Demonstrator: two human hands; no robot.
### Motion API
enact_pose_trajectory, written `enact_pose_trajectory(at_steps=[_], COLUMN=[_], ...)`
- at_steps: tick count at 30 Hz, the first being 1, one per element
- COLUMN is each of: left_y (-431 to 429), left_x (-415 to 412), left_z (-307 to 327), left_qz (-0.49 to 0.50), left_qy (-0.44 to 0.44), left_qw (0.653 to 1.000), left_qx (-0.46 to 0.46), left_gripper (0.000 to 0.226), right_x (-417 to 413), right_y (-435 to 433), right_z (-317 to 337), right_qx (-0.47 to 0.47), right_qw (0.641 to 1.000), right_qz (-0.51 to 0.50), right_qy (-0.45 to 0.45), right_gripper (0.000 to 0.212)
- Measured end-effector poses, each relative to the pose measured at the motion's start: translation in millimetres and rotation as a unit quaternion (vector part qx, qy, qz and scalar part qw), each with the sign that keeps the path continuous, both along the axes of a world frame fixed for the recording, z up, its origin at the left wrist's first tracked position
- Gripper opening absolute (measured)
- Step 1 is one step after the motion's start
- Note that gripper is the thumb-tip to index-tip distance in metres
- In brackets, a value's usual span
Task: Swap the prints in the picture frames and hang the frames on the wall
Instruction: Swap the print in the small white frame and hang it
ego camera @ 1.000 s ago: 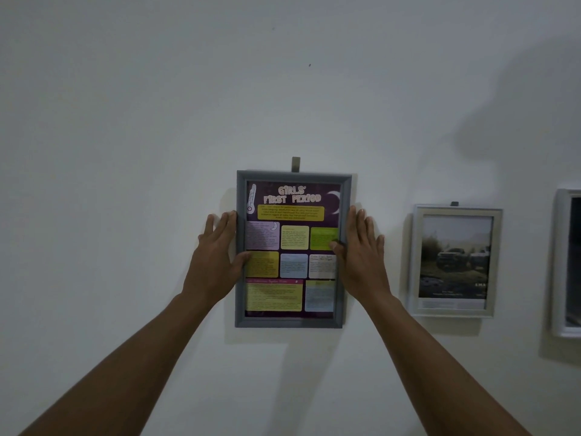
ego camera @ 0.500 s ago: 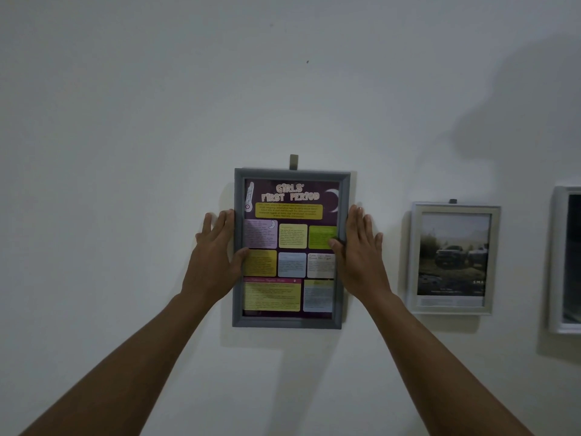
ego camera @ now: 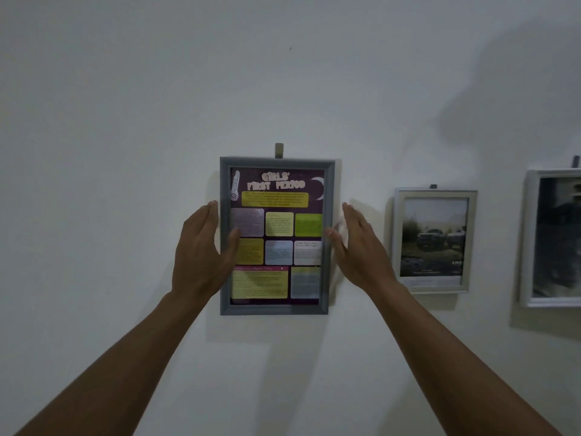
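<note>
A grey picture frame (ego camera: 328, 196) hangs on the white wall from a small hook (ego camera: 279, 150). It holds a purple print (ego camera: 276, 187) titled "Girls' First Period" with yellow, green and white boxes. My left hand (ego camera: 199, 251) is at the frame's left edge with straight fingers, its thumb over the glass. My right hand (ego camera: 360, 247) is just off the right edge, fingers straight, slightly blurred and apart from the frame.
To the right hangs a silver frame (ego camera: 471, 240) with a dark car print. Further right, a white frame (ego camera: 525, 240) is cut off by the image edge. The wall to the left and below is bare.
Both hands have pulled back from the grey frame's sides, the right one clear of it. The view has shifted so the frames sit a little to the left.
</note>
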State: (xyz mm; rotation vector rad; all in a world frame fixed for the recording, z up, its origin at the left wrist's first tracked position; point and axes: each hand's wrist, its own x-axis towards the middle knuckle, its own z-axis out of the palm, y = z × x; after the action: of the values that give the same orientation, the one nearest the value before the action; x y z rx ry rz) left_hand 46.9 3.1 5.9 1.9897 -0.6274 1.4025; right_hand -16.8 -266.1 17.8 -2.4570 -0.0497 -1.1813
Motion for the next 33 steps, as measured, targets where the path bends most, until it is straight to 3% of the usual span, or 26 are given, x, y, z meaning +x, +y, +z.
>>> enact_pose_trajectory(at_steps=[3, 6, 14, 24, 30, 33], left_y=[-22.4, -61.4, -194.1, -290.6, -318.5, -329.5], left_x=[-20.8, -42.0, -81.9, -77.7, -72.4, -70.8], left_z=[-0.6, -0.8, 7.4, -5.7, -23.2, -29.6], left_qz=[-0.039, -0.089, -0.213, -0.163, -0.169, -0.161], left_qy=[-0.066, -0.059, 0.107, 0.231, 0.260, 0.244], left_qw=[0.997, 0.993, 0.971, 0.957, 0.944, 0.948], left_qx=[0.026, 0.051, 0.034, -0.063, -0.115, -0.126], left_gripper=[0.045, 0.040, 0.038, 0.041, 0.048, 0.044], right_x=[-22.9, -50.1, -109.5, -106.8, -75.2, -64.2], right_y=[-11.1, -29.9, -124.6, -240.7, -268.0, -269.7], right_z=[2.2, 4.7, 13.6, -3.9, -23.3, -31.2], right_qx=[-0.010, -0.028, 0.022, 0.181, 0.219, 0.216], right_qw=[0.999, 0.997, 0.988, 0.975, 0.972, 0.975], right_qz=[-0.016, -0.032, -0.104, -0.076, -0.010, 0.015], right_qy=[0.027, 0.062, 0.114, 0.108, 0.082, 0.059], right_gripper=[0.064, 0.060, 0.041, 0.053, 0.049, 0.033])
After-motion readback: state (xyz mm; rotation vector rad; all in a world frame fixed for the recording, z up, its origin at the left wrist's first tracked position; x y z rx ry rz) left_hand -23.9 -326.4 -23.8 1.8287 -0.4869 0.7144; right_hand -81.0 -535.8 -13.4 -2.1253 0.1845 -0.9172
